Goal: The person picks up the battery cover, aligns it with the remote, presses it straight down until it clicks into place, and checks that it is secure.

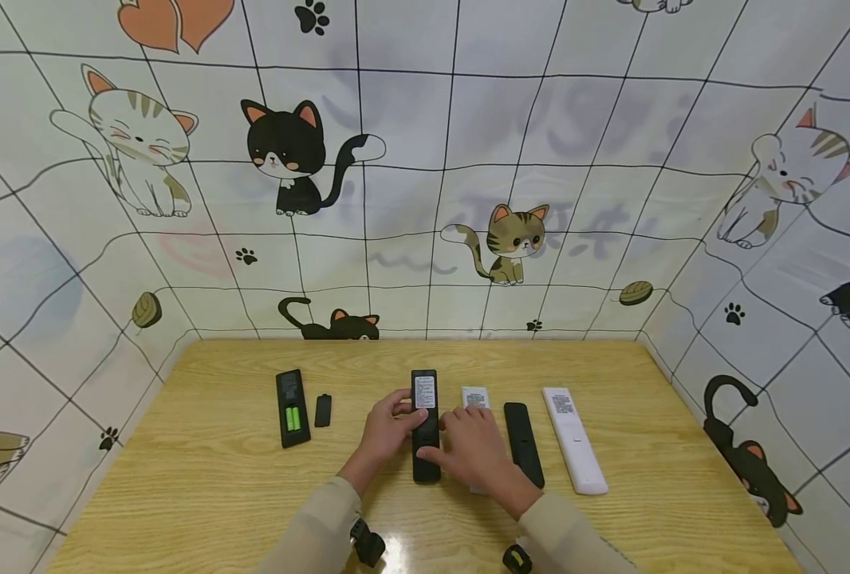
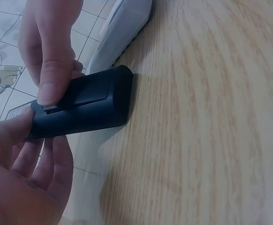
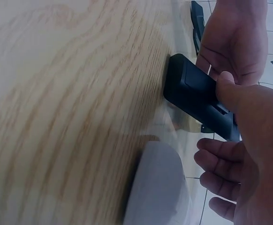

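Observation:
A black remote control (image 1: 426,462) lies back side up, with a white label (image 1: 425,392) near its far end. My left hand (image 1: 385,430) grips it from the left side, thumb on the back beside the label and fingers beneath. The right hand (image 1: 475,446) reaches over from the right. Its thumb presses the edge of the battery cover (image 2: 92,93), which sits in the remote's back. In the right wrist view, that hand's other fingers (image 3: 221,166) are loosely bent and apart from the remote. The remote's near end is close to the tabletop.
On the wooden table (image 1: 217,486), at left, lies an opened black remote (image 1: 293,395) with green batteries, beside a loose cover (image 1: 323,410). To the right are a white remote (image 1: 475,395) partly behind my right hand, another black remote (image 1: 524,446) and a long white remote (image 1: 576,442).

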`<state>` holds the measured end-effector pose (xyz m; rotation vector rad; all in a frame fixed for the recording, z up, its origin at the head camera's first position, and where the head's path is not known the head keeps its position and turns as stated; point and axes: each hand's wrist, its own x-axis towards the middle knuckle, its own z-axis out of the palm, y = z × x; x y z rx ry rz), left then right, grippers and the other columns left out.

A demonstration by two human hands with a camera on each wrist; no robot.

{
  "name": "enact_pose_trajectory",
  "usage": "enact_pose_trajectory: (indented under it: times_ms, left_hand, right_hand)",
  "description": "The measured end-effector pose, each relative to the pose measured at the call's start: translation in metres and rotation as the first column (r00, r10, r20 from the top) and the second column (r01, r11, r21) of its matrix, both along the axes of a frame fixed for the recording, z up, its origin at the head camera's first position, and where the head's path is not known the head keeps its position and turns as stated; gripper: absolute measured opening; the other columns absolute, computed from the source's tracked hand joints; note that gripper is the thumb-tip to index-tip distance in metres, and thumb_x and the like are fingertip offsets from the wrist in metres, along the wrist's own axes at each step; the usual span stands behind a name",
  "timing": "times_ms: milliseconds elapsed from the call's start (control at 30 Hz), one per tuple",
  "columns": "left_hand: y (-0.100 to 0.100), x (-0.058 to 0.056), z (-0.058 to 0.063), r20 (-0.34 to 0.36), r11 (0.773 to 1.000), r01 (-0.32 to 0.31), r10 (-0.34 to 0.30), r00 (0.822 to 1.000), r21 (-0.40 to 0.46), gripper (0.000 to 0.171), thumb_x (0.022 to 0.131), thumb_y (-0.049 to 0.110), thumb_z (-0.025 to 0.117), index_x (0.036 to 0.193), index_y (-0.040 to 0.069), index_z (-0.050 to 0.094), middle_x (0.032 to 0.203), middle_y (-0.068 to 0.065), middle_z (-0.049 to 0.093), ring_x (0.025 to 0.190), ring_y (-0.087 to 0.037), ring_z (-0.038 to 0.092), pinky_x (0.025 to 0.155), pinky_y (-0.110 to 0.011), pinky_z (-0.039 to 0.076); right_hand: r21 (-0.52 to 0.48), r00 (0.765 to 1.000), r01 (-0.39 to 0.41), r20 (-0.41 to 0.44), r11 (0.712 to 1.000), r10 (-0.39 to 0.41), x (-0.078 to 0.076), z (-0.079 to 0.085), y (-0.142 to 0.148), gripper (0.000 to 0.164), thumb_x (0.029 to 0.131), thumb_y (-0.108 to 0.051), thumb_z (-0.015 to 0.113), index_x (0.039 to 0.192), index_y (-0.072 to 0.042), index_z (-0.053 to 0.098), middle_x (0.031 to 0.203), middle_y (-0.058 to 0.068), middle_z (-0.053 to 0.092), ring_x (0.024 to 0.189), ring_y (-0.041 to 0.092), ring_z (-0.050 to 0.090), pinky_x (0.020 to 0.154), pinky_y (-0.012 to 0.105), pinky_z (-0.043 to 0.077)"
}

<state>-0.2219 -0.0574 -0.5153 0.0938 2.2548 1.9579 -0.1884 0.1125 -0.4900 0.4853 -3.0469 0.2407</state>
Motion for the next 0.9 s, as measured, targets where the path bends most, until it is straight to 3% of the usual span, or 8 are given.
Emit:
enact_pose_trajectory:
  times_ms: [167,333,433,600,767,900]
  left_hand:
    - [0.0,0.003,0.007,0.008,1.0,0.012,-0.012,1.0,0.011,0.045,0.093,0.013,0.065,0.135,0.002,0.053,0.111,-0.022,0.069,0.086,-0.02,0.067,0.072,-0.041,0.057]
    - [-0.001,0.013,0.03,0.001,1.0,0.025,-0.025,1.0,0.011,0.042,0.094,0.008,0.063,0.133,-0.003,0.053,0.11,-0.025,0.068,0.088,-0.024,0.068,0.074,-0.044,0.057]
    - [0.0,0.019,0.039,-0.008,1.0,0.023,-0.023,1.0,0.01,0.042,0.094,0.008,0.063,0.133,-0.003,0.053,0.109,-0.025,0.068,0.087,-0.022,0.068,0.072,-0.041,0.057]
    - [0.0,0.019,0.038,-0.002,1.0,0.02,-0.02,1.0,0.009,0.043,0.093,0.009,0.065,0.133,-0.002,0.053,0.11,-0.024,0.068,0.087,-0.019,0.067,0.072,-0.037,0.057]
    - [0.0,0.019,0.038,-0.002,1.0,0.026,-0.026,1.0,0.01,0.043,0.094,0.008,0.064,0.133,-0.002,0.053,0.111,-0.025,0.068,0.09,-0.023,0.069,0.075,-0.041,0.057]
    - [0.0,0.019,0.038,-0.024,1.0,0.024,-0.025,0.999,-0.005,0.042,0.093,0.008,0.064,0.132,-0.003,0.054,0.11,-0.026,0.068,0.09,-0.026,0.07,0.075,-0.042,0.057]
  right_hand:
    - [0.002,1.0,-0.013,-0.012,1.0,0.014,0.0,0.0,-0.001,0.053,0.082,-0.069,0.06,0.091,-0.017,0.063,0.087,-0.003,0.061,0.093,0.021,0.055,0.094,0.044,0.041]
    - [0.001,1.0,-0.015,0.006,1.0,0.015,-0.001,-0.002,-0.001,0.053,0.083,-0.069,0.059,0.09,-0.017,0.062,0.087,-0.003,0.061,0.095,0.021,0.056,0.096,0.045,0.041]
    - [-0.012,1.0,-0.019,0.012,1.0,0.02,-0.002,-0.001,-0.001,0.051,0.083,-0.068,0.06,0.091,-0.017,0.063,0.087,-0.004,0.061,0.096,0.021,0.056,0.096,0.045,0.04]
    - [-0.031,1.0,-0.024,0.01,0.999,0.024,-0.003,-0.001,-0.001,0.048,0.085,-0.066,0.06,0.089,-0.018,0.062,0.084,-0.005,0.06,0.094,0.021,0.056,0.095,0.045,0.04]
    - [-0.04,1.0,-0.023,0.004,0.999,0.023,-0.002,0.0,-0.001,0.048,0.084,-0.065,0.06,0.087,-0.018,0.062,0.081,-0.006,0.058,0.092,0.02,0.056,0.093,0.043,0.04]
    - [-0.05,1.0,-0.016,0.005,0.999,0.017,-0.002,0.0,-0.003,0.046,0.084,-0.063,0.063,0.083,-0.017,0.06,0.074,-0.006,0.053,0.082,0.018,0.052,0.087,0.042,0.04]
